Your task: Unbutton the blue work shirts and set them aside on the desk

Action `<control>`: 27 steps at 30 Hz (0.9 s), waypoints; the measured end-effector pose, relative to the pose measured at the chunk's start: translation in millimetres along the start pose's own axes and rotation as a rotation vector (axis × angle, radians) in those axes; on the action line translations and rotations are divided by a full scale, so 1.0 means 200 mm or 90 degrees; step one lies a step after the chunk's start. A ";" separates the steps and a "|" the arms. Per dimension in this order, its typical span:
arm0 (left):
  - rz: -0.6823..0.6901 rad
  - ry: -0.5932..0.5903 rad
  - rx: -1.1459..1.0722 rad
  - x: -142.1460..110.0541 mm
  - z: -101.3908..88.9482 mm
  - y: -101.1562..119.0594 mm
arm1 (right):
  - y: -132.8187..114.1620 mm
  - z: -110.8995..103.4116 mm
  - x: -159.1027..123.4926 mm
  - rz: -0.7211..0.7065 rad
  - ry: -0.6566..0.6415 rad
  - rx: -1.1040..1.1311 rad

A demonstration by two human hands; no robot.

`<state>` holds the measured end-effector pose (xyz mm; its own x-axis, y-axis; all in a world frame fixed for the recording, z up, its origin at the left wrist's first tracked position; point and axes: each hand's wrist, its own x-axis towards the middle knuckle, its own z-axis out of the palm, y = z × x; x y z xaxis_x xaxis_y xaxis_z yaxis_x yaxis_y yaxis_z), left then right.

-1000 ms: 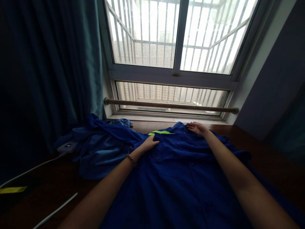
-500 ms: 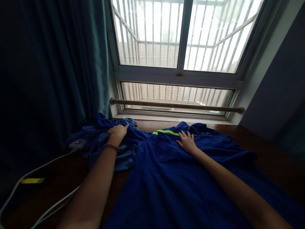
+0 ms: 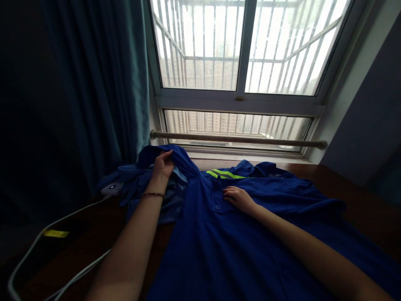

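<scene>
A blue work shirt (image 3: 200, 246) with a yellow-green reflective stripe lies spread on the dark wooden surface, its collar toward the window. My left hand (image 3: 164, 165) is closed on its left sleeve (image 3: 184, 161), which is lifted in an arch. On the chest, beside a buttoned pocket, rests my right hand (image 3: 239, 198); its fingers are bent and drawn together on the cloth, the tips partly hidden. Crumpled blue clothing (image 3: 171, 205) lies beneath and beside my left forearm.
A small white device (image 3: 112, 189) with a white cable (image 3: 72, 213) sits at the left, near a yellow tag (image 3: 56, 233). Behind the shirt are a barred window and a horizontal rail (image 3: 238, 139). A blue curtain (image 3: 103, 92) hangs on the left.
My left hand has raised the sleeve off the pile. My right hand has slid slightly left and toward me, its spread fingers now drawn in. The view has shifted a little.
</scene>
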<state>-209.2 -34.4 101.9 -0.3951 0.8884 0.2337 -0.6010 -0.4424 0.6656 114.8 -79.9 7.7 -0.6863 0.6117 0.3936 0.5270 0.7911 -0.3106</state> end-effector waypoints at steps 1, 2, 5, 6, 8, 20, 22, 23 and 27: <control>0.018 0.002 -0.029 -0.01 0.01 0.02 | -0.02 -0.01 0.00 -0.009 0.001 -0.002; 0.035 0.000 -0.047 -0.03 0.03 0.04 | -0.05 -0.02 -0.01 -0.021 -0.003 -0.006; 0.039 -0.054 -0.043 -0.09 0.06 0.10 | -0.14 -0.02 -0.03 -0.043 -0.029 -0.021; 0.027 -0.084 -0.030 -0.11 0.07 0.12 | -0.16 -0.01 -0.03 -0.041 -0.038 -0.022; 0.006 -0.135 -0.008 -0.14 0.09 0.16 | -0.18 0.03 -0.03 -0.030 -0.042 0.008; 0.225 0.040 0.054 -0.08 -0.01 0.40 | -0.06 -0.26 0.17 0.372 0.460 0.432; 0.250 0.002 0.064 -0.11 -0.01 0.40 | -0.10 -0.25 0.21 0.323 0.351 0.387; 0.253 -0.035 0.063 -0.12 0.00 0.40 | -0.12 -0.22 0.22 0.293 0.269 0.375; 0.282 -0.074 0.033 -0.13 0.04 0.44 | -0.25 -0.07 0.19 0.133 -0.085 0.266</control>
<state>-246.4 -95.0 160.0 -0.5240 0.6245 0.5792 -0.3553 -0.7782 0.5178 69.7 -96.4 50.4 -0.6596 0.7299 0.1793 0.4335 0.5643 -0.7026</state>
